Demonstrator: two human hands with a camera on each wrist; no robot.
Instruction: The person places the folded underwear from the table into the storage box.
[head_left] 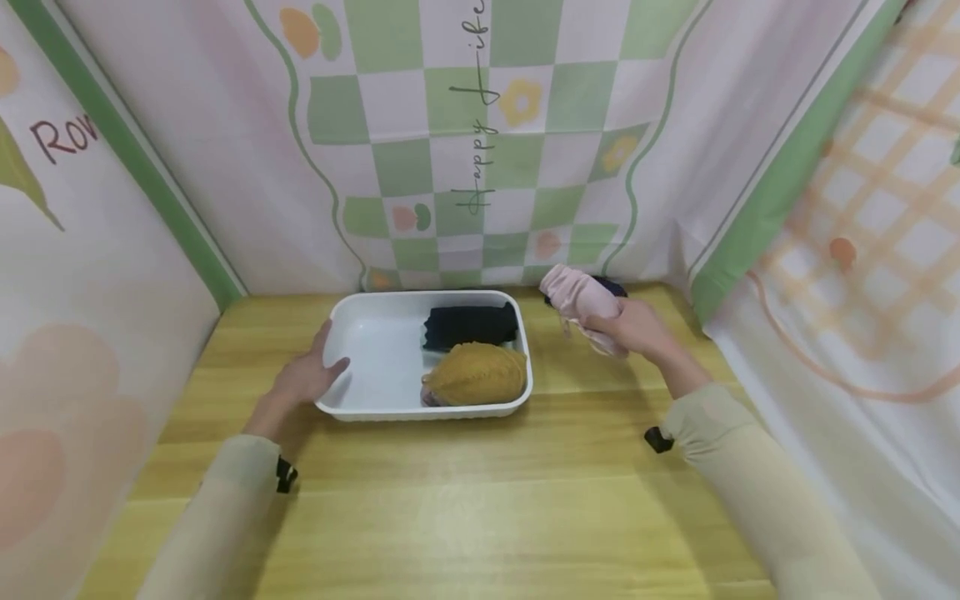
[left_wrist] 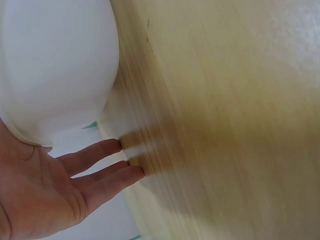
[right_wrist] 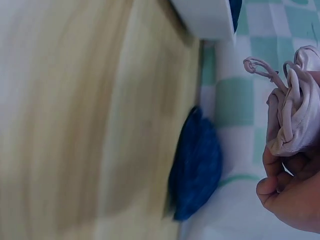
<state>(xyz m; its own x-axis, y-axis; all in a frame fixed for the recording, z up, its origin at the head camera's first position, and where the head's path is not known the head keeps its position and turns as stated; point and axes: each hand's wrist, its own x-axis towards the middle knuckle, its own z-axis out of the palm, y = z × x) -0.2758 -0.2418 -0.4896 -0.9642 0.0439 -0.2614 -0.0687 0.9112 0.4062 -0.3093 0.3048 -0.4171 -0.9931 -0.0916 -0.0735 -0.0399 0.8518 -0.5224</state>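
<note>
My left hand [head_left: 303,377] holds the left rim of a white rectangular tray [head_left: 375,414], thumb over the rim and inside. In the left wrist view its other fingers [left_wrist: 95,155] extend outside the tray wall, loosely spread. My right hand [head_left: 637,327] grips a pale pink drawstring pouch [head_left: 581,296] above the table, right of the tray. Its looped cord [right_wrist: 260,67] shows in the right wrist view. Inside the tray's right half lie a black cloth item [head_left: 470,327] at the back and a plump mustard-yellow pouch [head_left: 480,375] in front.
A dark blue cloth item [right_wrist: 196,165] lies on the table's back edge, partly behind the pink pouch in the head view. The wooden table [head_left: 450,500] meets a checkered curtain [head_left: 465,167] behind. More curtains hang at both sides.
</note>
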